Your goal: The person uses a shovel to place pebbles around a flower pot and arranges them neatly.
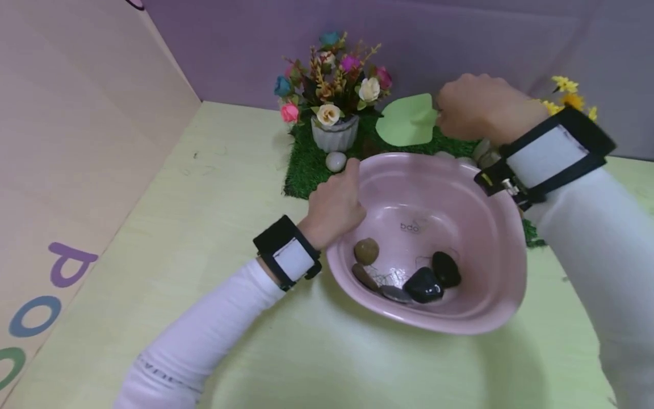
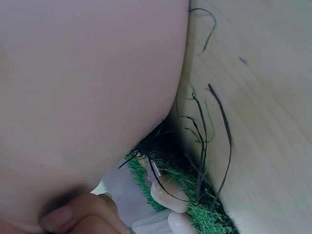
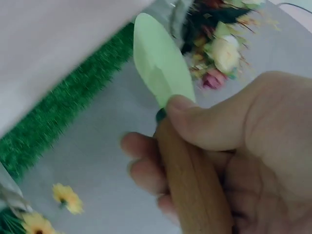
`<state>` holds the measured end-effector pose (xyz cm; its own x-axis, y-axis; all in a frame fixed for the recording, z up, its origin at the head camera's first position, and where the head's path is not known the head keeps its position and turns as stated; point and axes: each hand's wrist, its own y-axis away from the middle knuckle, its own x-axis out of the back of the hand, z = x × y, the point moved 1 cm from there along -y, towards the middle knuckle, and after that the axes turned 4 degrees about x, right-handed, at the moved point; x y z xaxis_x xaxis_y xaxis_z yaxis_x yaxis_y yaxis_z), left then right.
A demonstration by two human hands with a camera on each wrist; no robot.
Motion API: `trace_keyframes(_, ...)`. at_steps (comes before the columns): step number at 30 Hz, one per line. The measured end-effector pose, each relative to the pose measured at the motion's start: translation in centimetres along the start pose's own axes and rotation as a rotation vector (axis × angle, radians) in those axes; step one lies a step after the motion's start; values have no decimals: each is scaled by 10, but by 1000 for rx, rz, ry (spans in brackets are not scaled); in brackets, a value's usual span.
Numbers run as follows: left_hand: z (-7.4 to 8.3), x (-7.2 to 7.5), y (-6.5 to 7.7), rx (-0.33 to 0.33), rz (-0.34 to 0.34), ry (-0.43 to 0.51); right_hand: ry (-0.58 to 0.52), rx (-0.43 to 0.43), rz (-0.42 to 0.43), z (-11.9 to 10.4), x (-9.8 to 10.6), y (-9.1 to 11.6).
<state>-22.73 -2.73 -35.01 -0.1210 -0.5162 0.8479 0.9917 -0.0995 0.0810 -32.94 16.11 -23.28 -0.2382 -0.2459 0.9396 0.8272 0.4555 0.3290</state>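
My left hand (image 1: 334,207) grips the left rim of a pink basin (image 1: 490,233), which tilts toward me. Several stones lie low inside it, among them a glossy black stone (image 1: 423,285) and a brown stone (image 1: 366,251). In the left wrist view the fingers (image 2: 61,218) curl at the basin's edge, and its outer wall fills much of the picture. Behind the basin my right hand (image 1: 477,108) holds a small garden trowel (image 1: 407,120). The right wrist view shows the wooden handle (image 3: 187,180) in the fist and the light green blade pointing away.
Artificial grass (image 1: 301,173) lies under and behind the basin. On it stand a white pot (image 1: 334,133) of colourful artificial flowers and a pale pebble (image 1: 335,162). Yellow flowers (image 1: 567,85) rise behind the right wrist. A grey-purple wall (image 1: 230,51) borders the table's back.
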Motion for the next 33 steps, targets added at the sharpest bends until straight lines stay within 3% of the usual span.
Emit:
trace_keyframes(4, -2, 1, 0, -10, 8, 3, 66, 21, 123, 6, 11, 13)
trace_keyframes(7, -2, 1, -1, -18, 3, 9, 146, -7, 157, 7, 15, 22)
trace_keyframes(14, -1, 1, -1, -10, 1, 14, 342, -63, 301, 0, 7, 48)
trace_keyframes(19, 0, -1, -1, -4, -15, 18, 284, -3, 344, -7, -8, 67)
trace_keyframes(21, 0, -2, -1, -7, -12, 21, 271, 21, 317, -6, -13, 73)
trace_keyframes(28, 0, -3, 1, -29, -13, 38, 399, 76, 236, -4, -39, 86)
trace_keyframes(31, 0, -2, 2, -25, -8, 34, 471, 87, 292, -8, -50, 90)
trace_keyframes(33, 0, -2, 2, -23, -3, 32, 495, 100, 372, -12, -56, 93)
